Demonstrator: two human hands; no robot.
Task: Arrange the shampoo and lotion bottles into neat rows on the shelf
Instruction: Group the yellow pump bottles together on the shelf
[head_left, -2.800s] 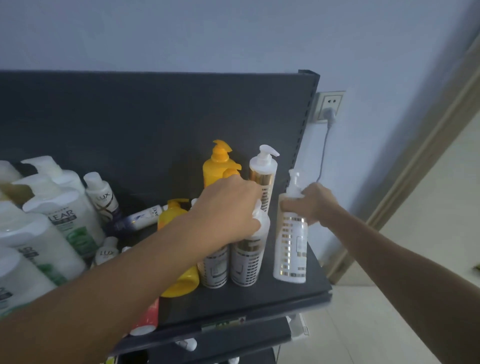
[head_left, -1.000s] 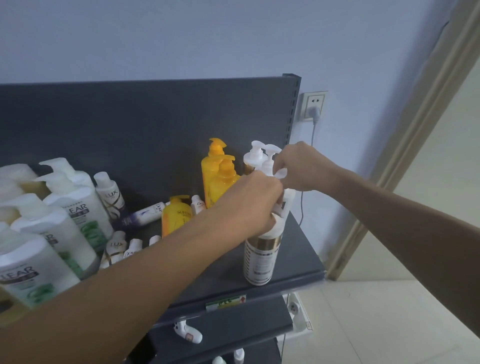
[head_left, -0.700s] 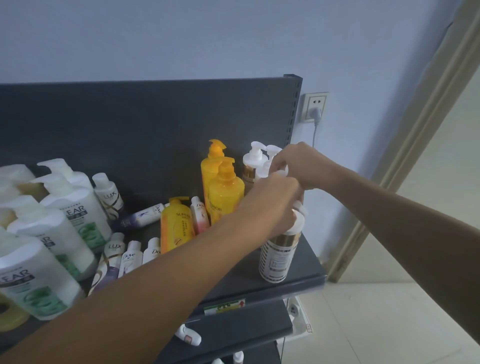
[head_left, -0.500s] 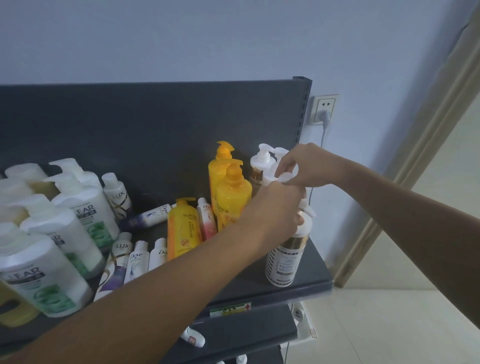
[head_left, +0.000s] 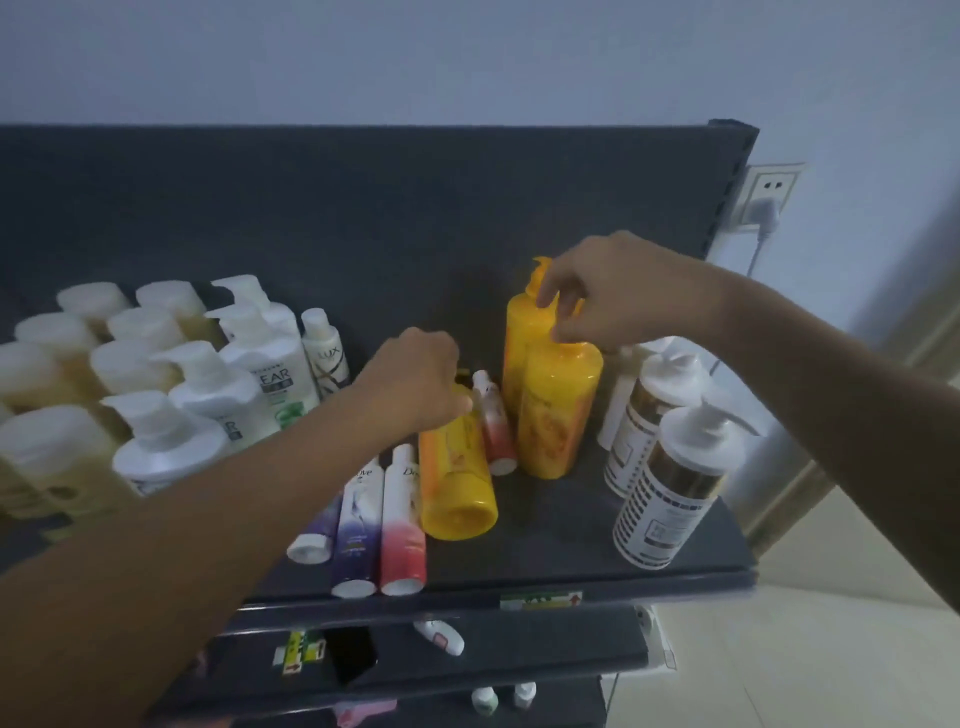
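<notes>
The dark shelf (head_left: 561, 530) carries many bottles. Near its left edge stands a group of big white pump bottles (head_left: 208, 395), all upright, in rough rows. Toward the right edge stand two white and gold pump bottles (head_left: 670, 483), also upright, one nearer the front edge and one behind it.

In the middle, two tall yellow bottles (head_left: 558, 405) stand upright, one behind the other, close to the back panel. The right hand (head_left: 608, 296) is above them; its fingers are curled around the pump of the front one, and the grip looks closed on it.

A third yellow bottle (head_left: 457, 478) lies on its side just left of them, its long axis running from the back toward the front edge, base to the front. The left hand (head_left: 415, 384) is clenched over its far end, at the pump.

Between the lying and standing yellow bottles, a small pink bottle (head_left: 496, 431) leans. At the front edge lie three slim tubes (head_left: 379, 525), side by side, caps to the front.
</notes>
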